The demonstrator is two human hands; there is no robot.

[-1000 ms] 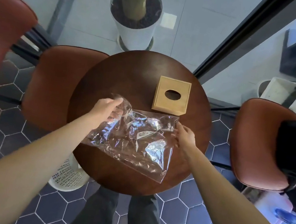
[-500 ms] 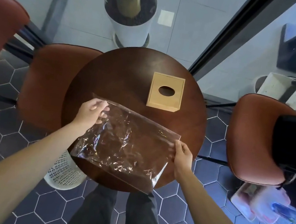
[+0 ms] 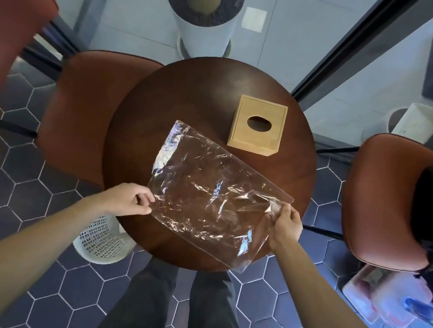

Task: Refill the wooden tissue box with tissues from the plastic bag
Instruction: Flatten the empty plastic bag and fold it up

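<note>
Both hands having shifted nearer, left hand and right hand are pinching the flat plastic bag over the round table, wooden tissue box sitting just beyond, chairs flanking.

— Anything inside the plastic bag?
— Cannot tell; only glare and creases between the left hand and the right hand.
— Fingertips?
— Partly hidden behind the film on the right hand; curled under on the left.
— Beyond the hands?
— Inside of the wooden tissue box dark through its oval hole. Plant pot cut off at the top edge. Blurred pink and blue shape right of the right hand, unidentifiable.
</note>
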